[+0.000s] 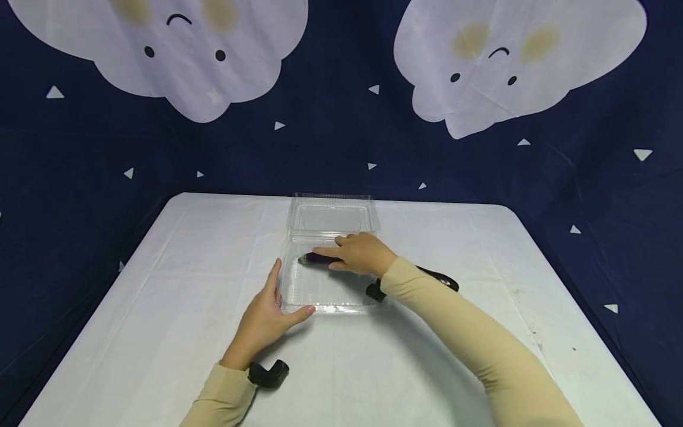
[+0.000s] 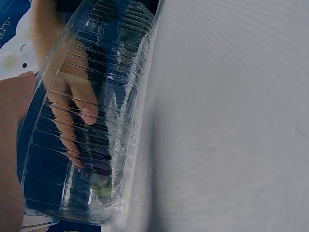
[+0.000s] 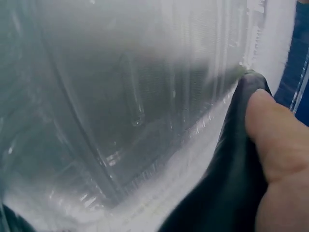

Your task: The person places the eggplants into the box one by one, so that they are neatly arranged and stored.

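Observation:
A long, dark purple eggplant (image 1: 320, 259) with a green stem end lies over the bottom half of a clear plastic clamshell box (image 1: 304, 290). My right hand (image 1: 365, 252) grips it near the stem. Its thick glossy end passes behind the right forearm and reaches beyond the box's right side. The right wrist view shows the thumb (image 3: 280, 145) pressed along the eggplant (image 3: 231, 164). My left hand (image 1: 261, 323) rests at the box's near left corner, thumb along the front edge and straight fingers at the left side. Through the ribbed wall, the left wrist view shows the eggplant's green cap (image 2: 101, 188).
The box's lid (image 1: 333, 216) is folded back toward the table's far edge. A white cloth covers the table (image 1: 213, 284). Behind it hangs a dark blue curtain (image 1: 331, 142) with clouds and small triangles. Each wrist carries a black strap piece (image 1: 269, 375).

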Demonstrator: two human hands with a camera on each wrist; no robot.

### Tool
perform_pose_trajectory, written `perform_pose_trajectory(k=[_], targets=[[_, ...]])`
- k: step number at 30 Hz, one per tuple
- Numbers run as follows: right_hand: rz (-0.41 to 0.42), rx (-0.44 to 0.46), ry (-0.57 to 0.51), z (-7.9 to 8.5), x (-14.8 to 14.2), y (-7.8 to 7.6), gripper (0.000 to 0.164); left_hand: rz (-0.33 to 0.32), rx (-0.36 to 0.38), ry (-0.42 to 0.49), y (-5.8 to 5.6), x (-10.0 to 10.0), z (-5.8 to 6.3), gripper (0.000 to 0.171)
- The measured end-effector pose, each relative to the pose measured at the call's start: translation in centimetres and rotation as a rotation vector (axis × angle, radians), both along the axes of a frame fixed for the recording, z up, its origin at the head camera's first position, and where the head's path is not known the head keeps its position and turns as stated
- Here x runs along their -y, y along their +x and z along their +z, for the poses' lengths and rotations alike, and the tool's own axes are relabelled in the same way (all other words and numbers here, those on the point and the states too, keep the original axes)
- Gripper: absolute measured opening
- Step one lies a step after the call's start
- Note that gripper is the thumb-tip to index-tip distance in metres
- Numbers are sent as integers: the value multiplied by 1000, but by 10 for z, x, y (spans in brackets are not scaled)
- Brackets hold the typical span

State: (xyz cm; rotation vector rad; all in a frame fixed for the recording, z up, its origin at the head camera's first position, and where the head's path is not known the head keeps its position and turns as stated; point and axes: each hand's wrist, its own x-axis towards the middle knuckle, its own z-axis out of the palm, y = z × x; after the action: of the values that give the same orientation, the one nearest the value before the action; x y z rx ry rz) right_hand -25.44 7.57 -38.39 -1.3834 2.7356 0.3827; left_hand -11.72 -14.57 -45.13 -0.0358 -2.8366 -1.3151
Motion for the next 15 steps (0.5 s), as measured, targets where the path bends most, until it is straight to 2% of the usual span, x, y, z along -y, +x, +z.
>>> perform_pose_trajectory(k=[5,13,15], targets=[[35,-144,92,-3,3,3,62,3,-1,-6,0,0,0,126],[-19,-257,281,-1,11,8,71,9,-9,-15,0,-2,0,126],[-20,-283,298,0,11,9,71,10,-8,-17,0,-3,0,125]])
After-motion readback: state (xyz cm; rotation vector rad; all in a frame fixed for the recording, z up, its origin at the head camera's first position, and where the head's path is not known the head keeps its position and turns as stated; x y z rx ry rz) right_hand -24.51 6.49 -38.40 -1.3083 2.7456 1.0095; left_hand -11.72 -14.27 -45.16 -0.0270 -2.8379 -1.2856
